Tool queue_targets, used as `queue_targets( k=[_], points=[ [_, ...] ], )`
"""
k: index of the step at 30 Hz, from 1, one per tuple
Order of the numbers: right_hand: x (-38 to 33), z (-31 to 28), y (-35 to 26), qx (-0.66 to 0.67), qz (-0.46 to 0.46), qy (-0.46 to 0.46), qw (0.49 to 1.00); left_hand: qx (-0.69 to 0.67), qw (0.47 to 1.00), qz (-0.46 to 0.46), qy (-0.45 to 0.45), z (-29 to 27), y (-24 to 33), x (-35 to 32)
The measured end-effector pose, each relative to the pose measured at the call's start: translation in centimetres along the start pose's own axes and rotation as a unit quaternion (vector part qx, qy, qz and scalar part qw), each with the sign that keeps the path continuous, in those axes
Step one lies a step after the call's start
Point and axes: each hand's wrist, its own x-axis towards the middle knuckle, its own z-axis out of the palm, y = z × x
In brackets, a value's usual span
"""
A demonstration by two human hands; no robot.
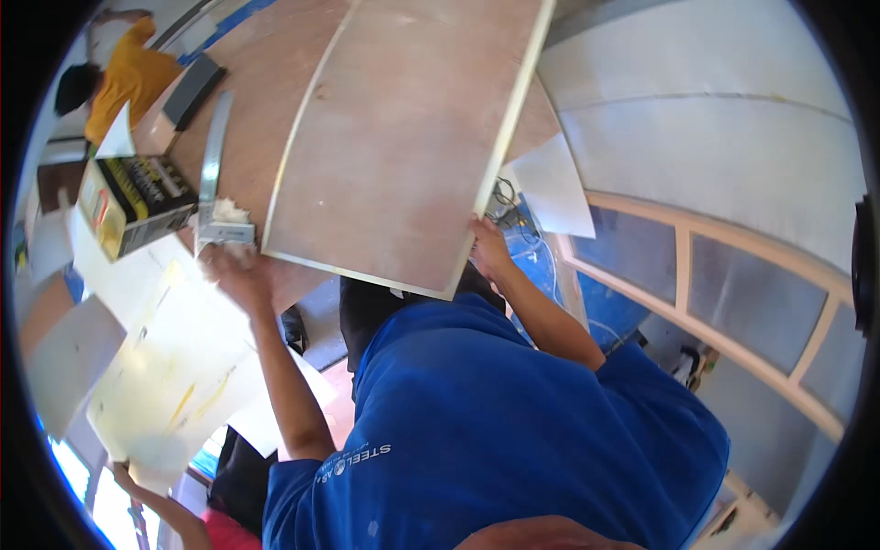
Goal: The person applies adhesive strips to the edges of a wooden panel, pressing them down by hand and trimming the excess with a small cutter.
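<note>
Head view: a plywood panel (403, 137) with pale edging lies on the table (266, 82), its long axis running away from the person, its near corner overhanging the table's near edge. The right hand (489, 249) is closed on the panel's right edge near that corner, arm bent. The left hand (234, 268), blurred, is closed on a white cloth (229, 215) just off the panel's near-left corner, arm extended.

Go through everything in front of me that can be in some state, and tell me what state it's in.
plywood panel: over the wooden tabletop, near edge gripped by the right hand.
left hand: blurred, at a white wad; grip unclear.
cardboard box: open, filled.
metal strip: lying flat.
large paper sheet: spread out, yellow-stained.
</note>
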Motion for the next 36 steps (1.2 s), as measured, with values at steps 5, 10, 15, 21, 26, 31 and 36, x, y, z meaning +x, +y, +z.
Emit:
queue_targets(
  k=[5, 10, 15, 21, 26, 31, 36],
  points=[
    [0.5, 0.4, -0.4, 0.112, -0.035, -0.019, 0.993, -0.068, 0.980, -0.050, -0.179, -2.6, 7.0, -5.9],
    [2.5, -4.3, -3.0, 0.091, -0.070, 0.016, 0.993, -0.090, 0.965, -0.030, -0.245, -1.6, 11.8, -11.7],
    [3.1, -5.7, -2.6, 0.113, -0.062, 0.014, 0.992, -0.050, 0.972, -0.020, -0.227, 0.6, 13.4, -13.1],
    [-0.8, 0.7, 0.0, 0.217, -0.027, -0.056, 0.974, -0.113, 0.971, 0.015, -0.212, 0.4, 7.6, -5.0],
    [-0.5, 2.6, 1.2, 0.179, -0.008, -0.033, 0.983, -0.160, 0.967, -0.001, -0.198, 0.6, 6.4, -1.3],
    [-0.4, 1.3, 0.9, 0.158, 0.049, -0.123, 0.979, -0.187, 0.967, -0.066, -0.163, 0.0, 6.2, -1.1],
    [-0.2, -1.6, 1.8, 0.091, 0.048, -0.153, 0.983, -0.189, 0.970, -0.030, -0.148, 2.0, 5.9, -3.4]
  ],
)
